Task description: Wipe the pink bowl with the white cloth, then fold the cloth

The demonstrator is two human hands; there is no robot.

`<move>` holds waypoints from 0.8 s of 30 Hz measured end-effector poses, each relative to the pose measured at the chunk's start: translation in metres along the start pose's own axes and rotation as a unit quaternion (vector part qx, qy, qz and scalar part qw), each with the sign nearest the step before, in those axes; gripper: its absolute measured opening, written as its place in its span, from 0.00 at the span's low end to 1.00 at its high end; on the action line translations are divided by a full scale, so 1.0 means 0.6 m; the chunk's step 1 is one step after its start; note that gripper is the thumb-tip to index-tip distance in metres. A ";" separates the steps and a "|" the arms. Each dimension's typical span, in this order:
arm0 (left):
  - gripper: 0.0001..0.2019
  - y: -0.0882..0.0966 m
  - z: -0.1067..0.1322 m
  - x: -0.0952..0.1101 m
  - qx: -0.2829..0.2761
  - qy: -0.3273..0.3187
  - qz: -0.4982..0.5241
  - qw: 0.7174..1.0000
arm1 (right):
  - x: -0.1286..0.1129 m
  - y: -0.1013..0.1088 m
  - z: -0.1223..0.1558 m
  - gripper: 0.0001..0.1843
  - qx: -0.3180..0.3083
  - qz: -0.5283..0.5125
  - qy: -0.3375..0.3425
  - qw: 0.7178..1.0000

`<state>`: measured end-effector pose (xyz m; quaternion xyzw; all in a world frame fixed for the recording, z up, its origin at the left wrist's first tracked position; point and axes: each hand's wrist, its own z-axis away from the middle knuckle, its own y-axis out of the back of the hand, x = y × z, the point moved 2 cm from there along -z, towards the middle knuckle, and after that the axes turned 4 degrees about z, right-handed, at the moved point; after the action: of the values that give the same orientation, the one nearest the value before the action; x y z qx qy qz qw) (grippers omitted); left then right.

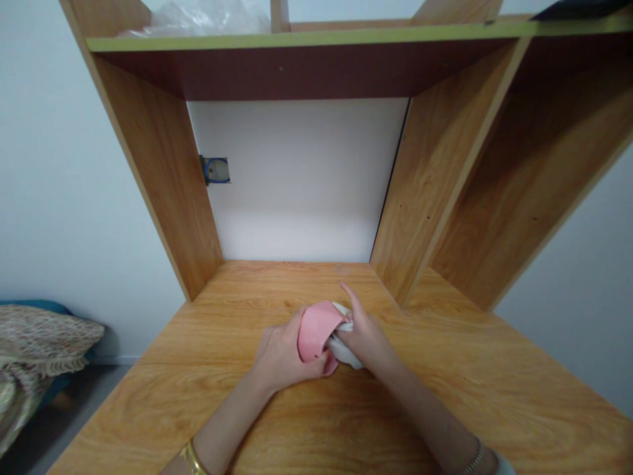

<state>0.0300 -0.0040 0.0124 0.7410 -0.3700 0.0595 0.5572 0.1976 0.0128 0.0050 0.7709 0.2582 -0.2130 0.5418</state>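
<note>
Just above the wooden desk, my left hand is wrapped round a smooth pink rounded item that looks like a cup or bowl lying on its side. Its open side faces right. My right hand grips a white cloth, bunched at that opening and partly tucked into it. My right index finger points up, while the other fingers are curled in the cloth. The inside of the pink item is hidden by cloth and fingers.
Wooden side panels and a shelf with a yellow-green edge frame the desk. Clear plastic wrap lies on the shelf. An uncovered socket box shows in the back panel. A patterned cover is at the far left.
</note>
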 end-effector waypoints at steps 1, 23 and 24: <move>0.34 0.000 0.000 0.000 -0.004 -0.002 -0.004 1.000 | 0.001 -0.001 0.000 0.37 -0.006 -0.006 0.008 1.000; 0.38 -0.020 -0.001 0.002 0.012 0.022 0.165 0.986 | 0.002 -0.008 -0.006 0.38 0.044 -0.339 -0.089 0.936; 0.37 -0.019 0.000 0.002 0.022 0.021 0.156 0.987 | 0.001 -0.009 -0.006 0.38 0.048 -0.324 -0.087 0.941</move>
<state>0.0380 -0.0031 0.0040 0.6845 -0.4683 0.1694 0.5324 0.1950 0.0177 0.0018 0.6493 0.4354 -0.4548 0.4266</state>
